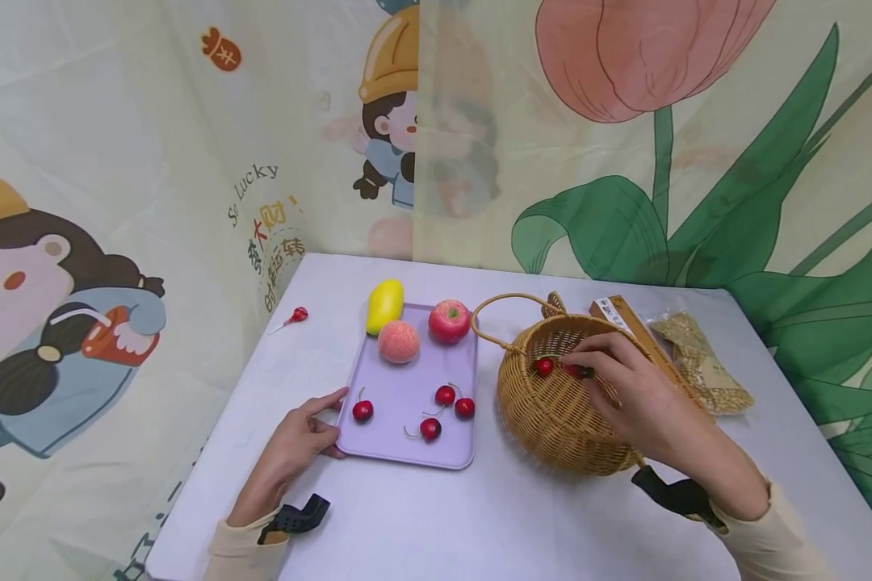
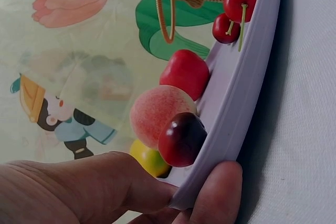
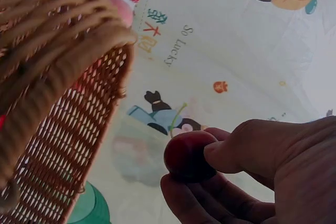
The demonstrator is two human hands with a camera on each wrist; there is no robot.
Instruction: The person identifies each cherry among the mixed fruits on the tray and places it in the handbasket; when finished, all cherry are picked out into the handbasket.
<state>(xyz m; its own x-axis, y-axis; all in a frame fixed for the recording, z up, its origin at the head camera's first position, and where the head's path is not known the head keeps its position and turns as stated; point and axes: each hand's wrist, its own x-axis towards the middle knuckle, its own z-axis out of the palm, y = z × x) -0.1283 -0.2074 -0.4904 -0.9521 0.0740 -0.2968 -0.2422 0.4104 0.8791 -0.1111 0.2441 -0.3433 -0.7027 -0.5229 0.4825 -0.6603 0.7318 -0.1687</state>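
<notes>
My left hand [image 1: 298, 436] pinches the near left corner of a lilac tray [image 1: 392, 383], thumb above and a finger beneath in the left wrist view. On the tray lie several dark red cherries with stems, one cherry [image 1: 363, 411] close to that hand. A peach [image 1: 398, 341], a red apple [image 1: 449, 321] and a yellow mango [image 1: 384, 307] sit at its far end. My right hand [image 1: 639, 395] holds another cherry [image 3: 186, 156] between thumb and fingertips, over the opening of a wicker basket [image 1: 552, 428]. Inside the basket shows a red cherry [image 1: 544, 366].
The basket's thin loop handle [image 1: 490, 303] leans toward the apple. Behind the basket lie a brown box [image 1: 628, 315] and a clear bag of grain [image 1: 705, 371]. A small red item on a white stick [image 1: 300, 314] lies far left. Printed cloth walls [image 1: 320, 121] border the table.
</notes>
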